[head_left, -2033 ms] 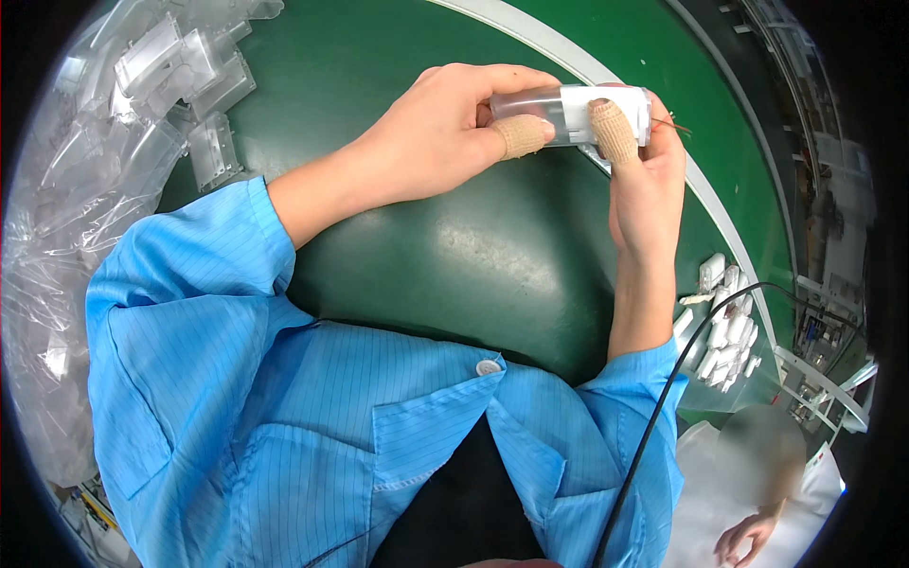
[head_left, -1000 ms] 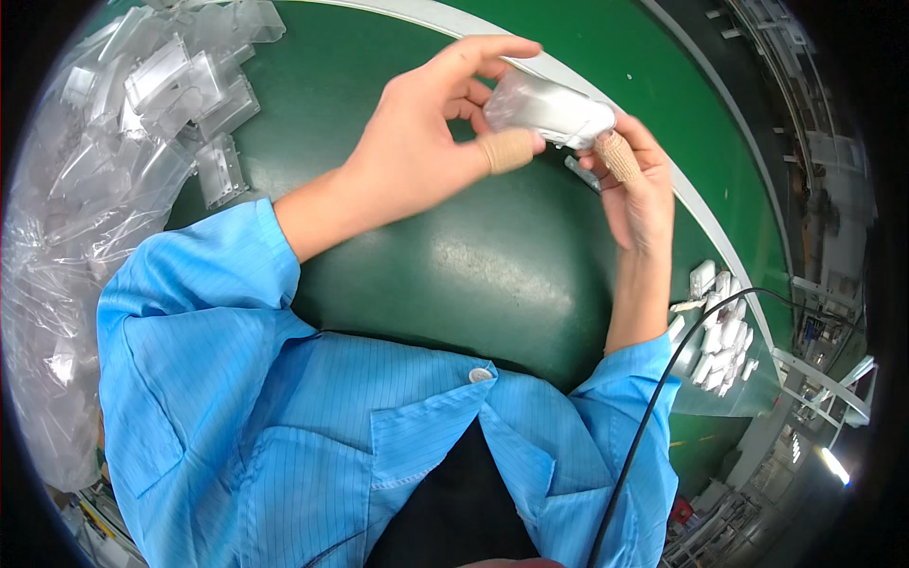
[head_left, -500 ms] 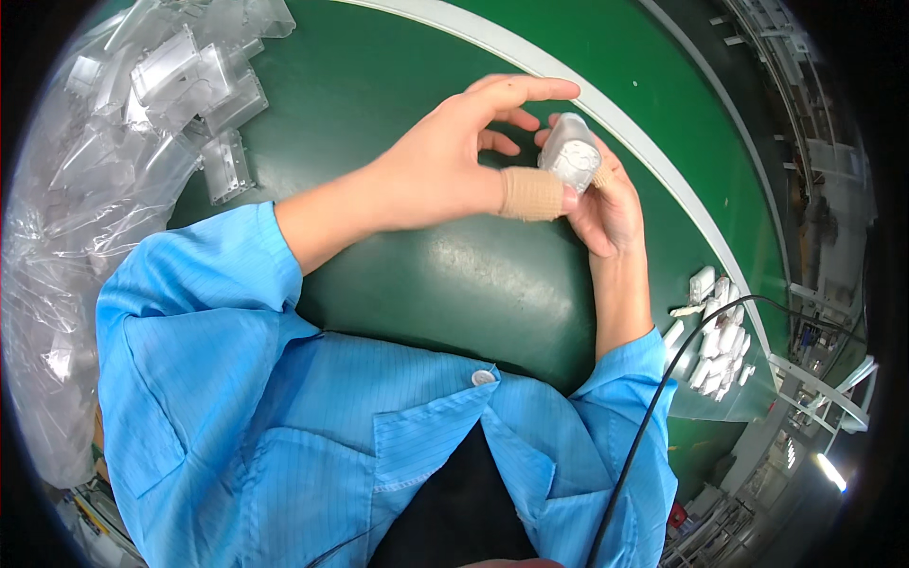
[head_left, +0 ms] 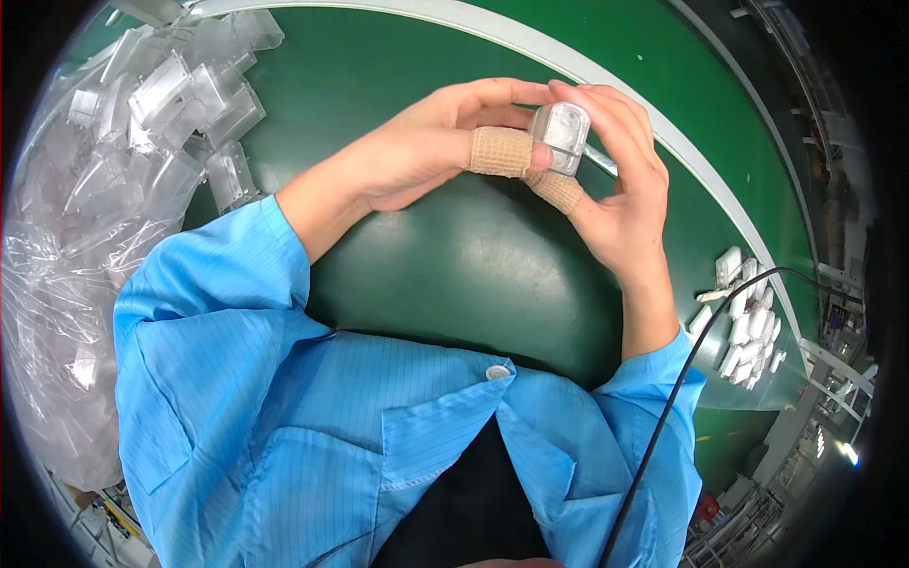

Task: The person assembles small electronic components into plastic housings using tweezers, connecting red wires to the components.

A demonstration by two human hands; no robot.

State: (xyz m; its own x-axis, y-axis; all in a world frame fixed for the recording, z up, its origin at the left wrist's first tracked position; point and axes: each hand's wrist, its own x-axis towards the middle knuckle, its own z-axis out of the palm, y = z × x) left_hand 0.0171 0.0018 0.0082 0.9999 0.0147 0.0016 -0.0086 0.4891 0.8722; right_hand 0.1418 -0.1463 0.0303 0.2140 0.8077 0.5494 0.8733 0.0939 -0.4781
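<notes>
**A:** Head view. What are your hands doing?

**B:** Both raised over the green mat, fingers curled in toward each other. My left hand comes in from the left, and its thumb, wrapped in a tan fabric cot, presses on the side of a small white part in a clear sleeve. My right hand cups the same piece from the right. Its fingers arch over the top, and its wrapped thumb sits underneath. So the piece is pinched between both hands, held up off the mat, near the pale strip that runs along the mat's far edge.

**A:** Either hand spread at all?

**B:** No. Both are closed around the piece, with only the left palm partly showing.

**A:** Containers?

**B:** None that I can make out as a proper bin. To my left there is a heap of clear plastic sleeves, some with pale inserts, lying on crumpled clear film. To my right, beyond the sleeve cuff, there is a loose cluster of small white parts at the mat's edge. A black cable crosses in front of them.
</notes>
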